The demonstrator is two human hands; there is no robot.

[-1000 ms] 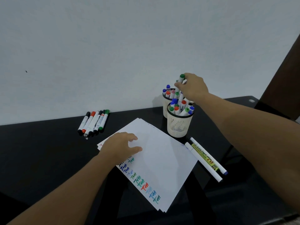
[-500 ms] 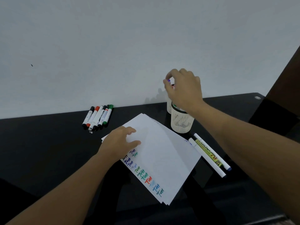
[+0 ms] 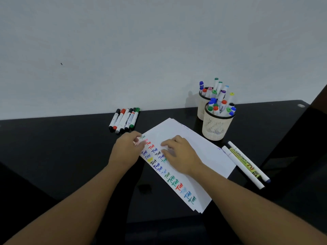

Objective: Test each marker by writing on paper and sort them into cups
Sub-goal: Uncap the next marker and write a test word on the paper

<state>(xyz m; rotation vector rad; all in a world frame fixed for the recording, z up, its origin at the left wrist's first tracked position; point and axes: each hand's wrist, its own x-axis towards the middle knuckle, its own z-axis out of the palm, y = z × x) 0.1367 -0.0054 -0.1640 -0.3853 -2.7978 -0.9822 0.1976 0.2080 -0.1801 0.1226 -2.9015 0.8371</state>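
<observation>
Paper (image 3: 194, 151) lies as a small stack of white sheets, turned at an angle on the black table (image 3: 53, 156), with a column of coloured "Test" words running along its left edge. Both hands rest on this stack. The left hand (image 3: 127, 151) sits at the upper left corner, fingers loosely curled with the tips on the sheet's edge; whether it pinches the edge or only presses on it cannot be told. The right hand (image 3: 180, 154) lies palm down near the middle of the stack, fingers bent a little and spread over the written words, holding nothing that shows. Beyond the left hand, near the white wall (image 3: 123, 50), a row of loose markers (image 3: 124, 120) lies side by side on the table, with black, red and green caps. To the right of the paper stand two cream mesh cups, one behind the other and touching or nearly so: the front cup (image 3: 216, 128) just beside the stack's upper right edge, the back cup (image 3: 201, 108) closer to the wall. Both are filled with upright markers whose coloured caps point up. At the right of the stack, three more pens (image 3: 246, 164) lie together on the table, two white and one yellow-labelled, pointing away toward the lower right.
</observation>
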